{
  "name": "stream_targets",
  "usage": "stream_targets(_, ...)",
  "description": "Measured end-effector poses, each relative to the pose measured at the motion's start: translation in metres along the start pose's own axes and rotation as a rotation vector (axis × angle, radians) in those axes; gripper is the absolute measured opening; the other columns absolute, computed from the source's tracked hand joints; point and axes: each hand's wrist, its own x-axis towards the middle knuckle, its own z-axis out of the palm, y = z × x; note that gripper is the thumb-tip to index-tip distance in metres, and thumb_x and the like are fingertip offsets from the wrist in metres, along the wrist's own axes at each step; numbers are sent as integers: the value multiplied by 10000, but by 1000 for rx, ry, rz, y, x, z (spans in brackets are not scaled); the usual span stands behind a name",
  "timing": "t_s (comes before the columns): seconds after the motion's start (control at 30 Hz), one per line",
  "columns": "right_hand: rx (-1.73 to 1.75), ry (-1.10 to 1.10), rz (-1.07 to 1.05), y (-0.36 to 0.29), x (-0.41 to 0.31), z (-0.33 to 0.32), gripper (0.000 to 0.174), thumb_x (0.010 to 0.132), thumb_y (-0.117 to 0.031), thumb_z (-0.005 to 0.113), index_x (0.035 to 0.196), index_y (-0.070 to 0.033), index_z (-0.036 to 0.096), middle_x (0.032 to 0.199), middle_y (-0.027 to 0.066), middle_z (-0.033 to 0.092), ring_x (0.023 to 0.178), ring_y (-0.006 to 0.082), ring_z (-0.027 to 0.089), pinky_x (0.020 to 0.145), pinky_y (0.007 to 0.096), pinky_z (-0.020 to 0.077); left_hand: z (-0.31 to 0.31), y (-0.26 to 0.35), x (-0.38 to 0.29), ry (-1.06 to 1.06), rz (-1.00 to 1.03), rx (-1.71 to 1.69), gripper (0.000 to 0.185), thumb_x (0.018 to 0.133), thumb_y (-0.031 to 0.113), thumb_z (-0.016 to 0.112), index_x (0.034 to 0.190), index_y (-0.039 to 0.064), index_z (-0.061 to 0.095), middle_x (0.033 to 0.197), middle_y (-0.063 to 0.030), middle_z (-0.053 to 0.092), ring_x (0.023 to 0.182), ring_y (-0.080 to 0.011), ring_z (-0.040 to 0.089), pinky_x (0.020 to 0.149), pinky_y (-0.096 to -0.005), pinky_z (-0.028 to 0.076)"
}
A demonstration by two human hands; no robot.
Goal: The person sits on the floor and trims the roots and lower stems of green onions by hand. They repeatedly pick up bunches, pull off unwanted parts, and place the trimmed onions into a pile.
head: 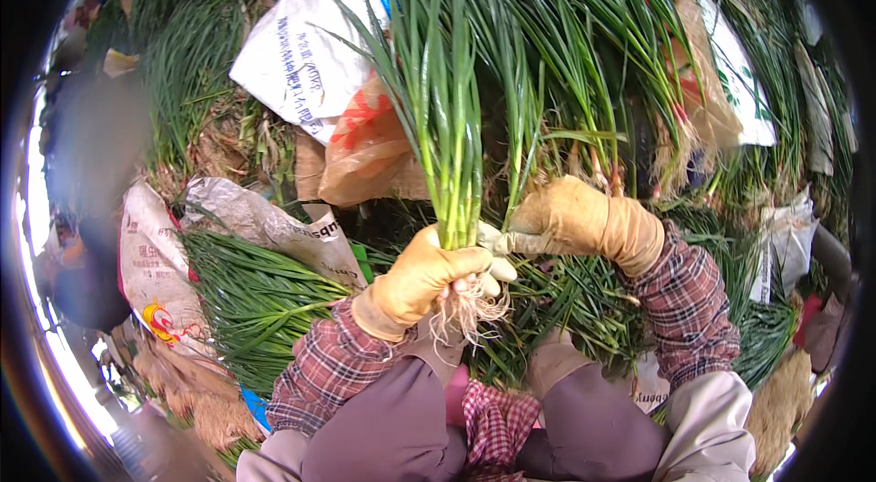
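My left hand [428, 273], in a yellow work glove, is closed around the lower stalks of a bunch of green leafy alliums [448, 140]. The leaves point up and away from me, and the pale roots [469, 311] hang out below the fist. My right hand [547, 225], gloved the same way, is just right of the bunch. Its fingertips meet the left glove and lie at the base of a thin green stalk [518, 188]; whether they grip it I cannot tell. Past both hands lie more alliums [582, 58] with reddish stem bases and stringy roots.
White printed sacks [301, 58] and an orange-printed plastic bag [369, 140] lie beyond my hands. A bundle of alliums [267, 297] rests at the left beside a printed sack [161, 263]. Loose green leaves [582, 304] cover the ground between my knees. A dark blurred shape stands far left.
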Motion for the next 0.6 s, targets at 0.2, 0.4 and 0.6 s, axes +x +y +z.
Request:
stream_targets(0.2, 489, 403, 862, -40, -34, -38, 362, 990, -280, 501, 765, -33, 640, 743, 111, 690, 693, 186, 672, 621, 282, 531, -21, 36, -53, 86, 178, -131, 503, 793, 44, 684, 1245, -59, 487, 841, -205, 663, 458, -80, 520, 405, -191, 430)
stream_targets(0.4, 348, -223, 307, -73, -38, 78, 573, 881, -464, 595, 1307, -87, 525, 1114, 142, 648, 990, 300, 640, 904, 421, 480, -26, 19, -29, -55, 446, -195, 352, 769, 168, 756, 1002, -54, 612, 743, -109, 637, 469, -84, 547, 388, -137, 385)
stream_targets(0.6, 228, 412, 593, -30, -67, 72, 289, 944, -323, 565, 1011, -60, 664, 838, 160, 654, 751, 278, 656, 678, 354, 528, -44, -12, 5, -44, 166, -374, 498, 860, 200, 691, 1273, -19, 521, 889, -47, 636, 792, -142, 619, 862, -343, 529)
